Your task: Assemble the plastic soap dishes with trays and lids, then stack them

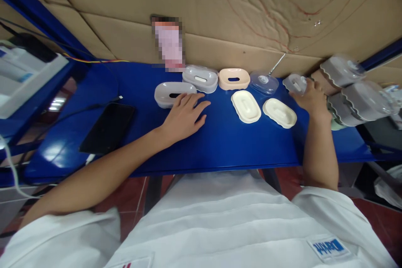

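Observation:
My left hand [186,116] rests with its fingers spread at the right end of a grey oval soap box [165,93], palm down. At the right, my right hand [310,98] has its thumb and fingers around a small clear lid [293,83]; part of the lid is hidden by the hand. Behind the left hand stands another grey soap box [201,78] with a clear cover. A peach soap box [234,79] is beside it, followed by a clear lid [265,83] lying on the table. Two cream oval trays [246,106] lie in front, between my hands.
Stacked soap boxes with clear lids [366,96] stand at the right end of the blue table [220,146]. A black phone [108,129] and cables lie at the left. Brown cardboard [213,37] forms the back wall, with a blurred-out item [169,44] against it.

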Available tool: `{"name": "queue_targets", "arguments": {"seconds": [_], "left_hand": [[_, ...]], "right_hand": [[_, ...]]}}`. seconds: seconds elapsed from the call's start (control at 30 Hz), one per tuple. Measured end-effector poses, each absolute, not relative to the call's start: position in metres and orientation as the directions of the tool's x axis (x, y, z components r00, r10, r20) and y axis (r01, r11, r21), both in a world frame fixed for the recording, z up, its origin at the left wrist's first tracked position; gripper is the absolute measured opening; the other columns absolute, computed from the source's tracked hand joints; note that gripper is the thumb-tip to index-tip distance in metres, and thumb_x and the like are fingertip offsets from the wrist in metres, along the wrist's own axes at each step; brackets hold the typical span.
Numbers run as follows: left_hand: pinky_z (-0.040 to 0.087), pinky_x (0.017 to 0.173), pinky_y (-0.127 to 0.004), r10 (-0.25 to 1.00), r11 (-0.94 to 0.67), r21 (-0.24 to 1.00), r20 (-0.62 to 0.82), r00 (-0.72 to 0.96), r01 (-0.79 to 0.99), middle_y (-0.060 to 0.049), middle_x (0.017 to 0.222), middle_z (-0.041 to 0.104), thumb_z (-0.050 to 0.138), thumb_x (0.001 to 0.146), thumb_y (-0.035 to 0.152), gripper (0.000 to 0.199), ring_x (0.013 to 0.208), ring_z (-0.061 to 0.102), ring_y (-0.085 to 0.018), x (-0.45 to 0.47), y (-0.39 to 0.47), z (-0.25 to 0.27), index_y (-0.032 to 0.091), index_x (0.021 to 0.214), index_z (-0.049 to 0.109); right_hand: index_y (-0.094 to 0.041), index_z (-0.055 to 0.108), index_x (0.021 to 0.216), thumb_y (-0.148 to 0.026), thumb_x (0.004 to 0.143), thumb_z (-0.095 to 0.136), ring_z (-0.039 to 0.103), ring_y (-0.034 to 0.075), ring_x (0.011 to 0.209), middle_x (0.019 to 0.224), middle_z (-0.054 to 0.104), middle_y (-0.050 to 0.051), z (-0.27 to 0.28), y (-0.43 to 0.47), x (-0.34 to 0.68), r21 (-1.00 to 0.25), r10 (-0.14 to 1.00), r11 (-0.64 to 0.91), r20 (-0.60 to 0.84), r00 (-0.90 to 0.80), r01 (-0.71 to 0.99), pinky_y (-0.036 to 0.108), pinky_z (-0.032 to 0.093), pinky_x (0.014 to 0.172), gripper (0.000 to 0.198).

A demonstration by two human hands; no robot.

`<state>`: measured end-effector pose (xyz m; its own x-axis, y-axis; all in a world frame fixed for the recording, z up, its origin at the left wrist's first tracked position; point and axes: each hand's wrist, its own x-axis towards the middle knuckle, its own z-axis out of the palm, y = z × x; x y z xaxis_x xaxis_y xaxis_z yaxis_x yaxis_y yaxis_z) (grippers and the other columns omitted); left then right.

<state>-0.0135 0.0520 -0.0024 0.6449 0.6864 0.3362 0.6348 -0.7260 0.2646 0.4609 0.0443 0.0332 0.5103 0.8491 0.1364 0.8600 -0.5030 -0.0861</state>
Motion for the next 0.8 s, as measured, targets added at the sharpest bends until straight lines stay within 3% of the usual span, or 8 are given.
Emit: {"name": "queue_targets", "arguments": {"seconds": [0.13,0.27,0.43,0.53,0.6,0.7,0.8], "left_hand": [[0.035,0.126,-0.066,0.678,-0.733,0.243,0.340,0.651,0.636,-0.018,0.156,0.056,0.054,0.104,0.027,0.041,0.144,0.054,-0.040,-0.014,0.054,-0.006,0.021,0.143,0.064],[0.033,0.129,-0.065,0.602,-0.798,0.297,0.326,0.729,0.525,-0.017,0.160,0.055,0.057,0.102,0.022,0.045,0.149,0.052,-0.038,-0.012,0.052,-0.010,0.023,0.146,0.063],[0.037,0.129,-0.060,0.459,-0.879,0.276,0.273,0.845,0.389,-0.016,0.172,0.043,0.053,0.104,0.017,0.052,0.159,0.043,-0.035,-0.009,0.045,-0.012,0.023,0.155,0.056],[0.034,0.132,-0.056,0.390,-0.912,0.233,0.228,0.892,0.339,-0.015,0.173,0.043,0.047,0.107,0.016,0.049,0.161,0.041,-0.032,-0.009,0.043,-0.013,0.021,0.156,0.053],[0.035,0.131,-0.057,0.367,-0.920,0.231,0.218,0.904,0.318,-0.017,0.164,0.053,0.050,0.109,0.025,0.041,0.154,0.049,-0.033,-0.010,0.044,-0.012,0.018,0.149,0.059],[0.046,0.122,-0.054,0.414,-0.899,0.260,0.235,0.879,0.353,-0.018,0.142,0.067,0.060,0.107,0.038,0.037,0.135,0.063,-0.033,-0.011,0.044,-0.009,0.017,0.137,0.065],[0.054,0.112,-0.050,0.457,-0.882,0.250,0.245,0.855,0.400,-0.015,0.127,0.070,0.053,0.108,0.025,0.030,0.122,0.067,-0.030,-0.011,0.045,-0.008,0.020,0.133,0.067]], "right_hand": [[-0.017,0.068,0.137,-0.054,0.101,0.063,0.065,0.037,0.127,0.143,0.067,0.023,0.044,0.034,0.455,-0.082,0.966,-0.232,-0.136,0.220,0.969,0.048,0.049,0.109,0.052],[-0.021,0.072,0.128,-0.061,0.095,0.069,0.071,0.034,0.114,0.126,0.075,0.015,0.038,0.031,0.432,-0.126,0.967,-0.094,-0.248,0.060,0.988,0.045,0.055,0.103,0.052],[-0.024,0.071,0.134,-0.069,0.098,0.060,0.070,0.034,0.121,0.131,0.074,0.012,0.026,0.032,0.374,-0.327,0.932,0.308,-0.084,-0.353,0.893,0.051,0.056,0.110,0.058],[-0.028,0.062,0.148,-0.065,0.106,0.049,0.064,0.031,0.137,0.148,0.067,0.011,0.022,0.032,0.343,-0.413,0.878,0.465,0.102,-0.468,0.783,0.050,0.051,0.119,0.058],[-0.028,0.053,0.158,-0.059,0.110,0.039,0.052,0.029,0.151,0.162,0.056,0.011,0.018,0.036,0.331,-0.371,0.872,0.489,0.204,-0.444,0.789,0.052,0.042,0.128,0.059],[-0.029,0.039,0.169,-0.052,0.113,0.031,0.033,0.029,0.164,0.174,0.041,0.008,0.007,0.049,0.329,-0.265,0.882,0.462,0.235,-0.408,0.846,0.058,0.027,0.134,0.061],[-0.029,0.033,0.171,-0.049,0.111,0.033,0.033,0.033,0.163,0.171,0.045,0.010,-0.004,0.066,0.339,-0.206,0.900,0.414,0.236,-0.365,0.887,0.064,0.024,0.132,0.063]]}}
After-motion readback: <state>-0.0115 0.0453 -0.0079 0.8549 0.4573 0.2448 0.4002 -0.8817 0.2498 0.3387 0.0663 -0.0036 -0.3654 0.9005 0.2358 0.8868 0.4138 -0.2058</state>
